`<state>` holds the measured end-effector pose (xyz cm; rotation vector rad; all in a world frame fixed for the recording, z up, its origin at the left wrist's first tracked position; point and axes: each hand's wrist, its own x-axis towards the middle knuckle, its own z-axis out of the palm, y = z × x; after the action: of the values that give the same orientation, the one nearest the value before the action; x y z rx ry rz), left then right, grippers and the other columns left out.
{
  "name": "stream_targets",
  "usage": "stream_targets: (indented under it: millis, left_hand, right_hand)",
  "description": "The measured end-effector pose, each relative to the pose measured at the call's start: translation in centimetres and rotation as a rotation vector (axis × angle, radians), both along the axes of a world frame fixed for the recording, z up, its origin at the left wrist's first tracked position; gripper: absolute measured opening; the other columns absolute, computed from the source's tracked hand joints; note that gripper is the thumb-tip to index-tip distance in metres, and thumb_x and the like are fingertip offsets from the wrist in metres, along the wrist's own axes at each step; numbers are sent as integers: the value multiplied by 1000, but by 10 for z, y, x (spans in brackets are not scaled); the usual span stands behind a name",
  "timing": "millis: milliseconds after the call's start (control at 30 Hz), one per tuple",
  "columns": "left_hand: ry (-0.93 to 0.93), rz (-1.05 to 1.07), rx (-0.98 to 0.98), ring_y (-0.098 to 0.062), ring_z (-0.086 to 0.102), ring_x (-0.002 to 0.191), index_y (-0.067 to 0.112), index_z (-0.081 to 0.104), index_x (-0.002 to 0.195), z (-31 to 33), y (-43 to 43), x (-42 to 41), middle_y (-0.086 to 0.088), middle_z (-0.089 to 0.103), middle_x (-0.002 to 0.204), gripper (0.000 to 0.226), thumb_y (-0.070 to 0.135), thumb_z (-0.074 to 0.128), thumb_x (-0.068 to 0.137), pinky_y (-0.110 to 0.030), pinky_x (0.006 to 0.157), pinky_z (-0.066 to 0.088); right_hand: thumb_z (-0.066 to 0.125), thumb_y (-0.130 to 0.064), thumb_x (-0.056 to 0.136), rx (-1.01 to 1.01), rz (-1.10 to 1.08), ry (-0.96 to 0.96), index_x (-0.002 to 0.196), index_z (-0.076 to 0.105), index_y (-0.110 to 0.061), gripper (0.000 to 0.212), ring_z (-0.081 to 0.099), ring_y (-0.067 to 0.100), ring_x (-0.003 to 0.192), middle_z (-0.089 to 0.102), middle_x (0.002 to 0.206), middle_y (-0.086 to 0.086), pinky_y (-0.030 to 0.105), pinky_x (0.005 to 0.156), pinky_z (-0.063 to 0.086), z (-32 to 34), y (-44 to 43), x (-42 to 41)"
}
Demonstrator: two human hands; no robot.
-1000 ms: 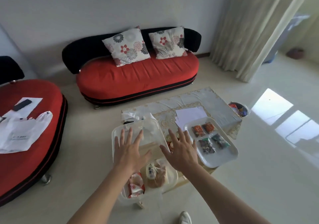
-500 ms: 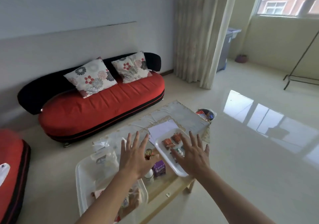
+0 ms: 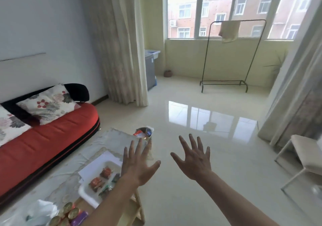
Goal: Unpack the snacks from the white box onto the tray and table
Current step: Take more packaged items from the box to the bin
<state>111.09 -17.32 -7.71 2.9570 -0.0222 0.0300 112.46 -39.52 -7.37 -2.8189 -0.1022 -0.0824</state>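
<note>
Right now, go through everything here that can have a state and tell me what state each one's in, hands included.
left hand: open, fingers spread, holding nothing
right hand: open, fingers spread, holding nothing
white tray: on the table, holding several wrapped snacks
round gold-wrapped snacks: out on the table, beside the tray
curtain: drawn aside
clothes rack: upright, one cloth hanging from it

2 hands (image 3: 139,166), 1 tray (image 3: 83,191), 2 red snack pkts (image 3: 106,172), 2 cushions (image 3: 48,103), 1 sofa (image 3: 43,138).
</note>
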Motion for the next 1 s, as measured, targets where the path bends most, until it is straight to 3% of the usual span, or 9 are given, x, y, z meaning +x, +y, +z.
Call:
stream_targets:
  millis: [300,700,833,1000]
  left_hand:
    - [9,-307,-78,-22,-21,156,44,-9,160,7,-178,68,5,-17,171,88,81,31,91,-47,126,-13]
    - [17,-695,-77,-22,-19,157,47,-12,159,-2,-362,191,7,-15,171,91,87,25,86,-47,127,-10]
    - [13,-827,-82,-22,-14,158,46,-9,160,0,-415,242,7,-9,171,98,94,13,77,-46,127,-8]
    - [1,-985,-94,-23,-8,159,43,-3,162,10,-472,299,6,0,172,93,86,28,85,-45,128,-5]
  right_hand:
    - [21,-84,88,2,-358,44,158,-5,-47,83,-15,25,156,-11,170,-4,63,122,-2,1,-181,-1]
    - [20,-83,89,-24,-805,101,159,-1,-45,83,-16,27,156,-10,171,-1,61,122,0,-14,-334,16]
    - [17,-84,86,-26,-931,100,159,1,-43,85,-12,27,157,-8,171,1,62,123,4,-7,-368,48]
    - [25,-81,91,-6,-1035,77,160,5,-42,82,-9,28,157,-6,171,-1,62,121,4,9,-398,89]
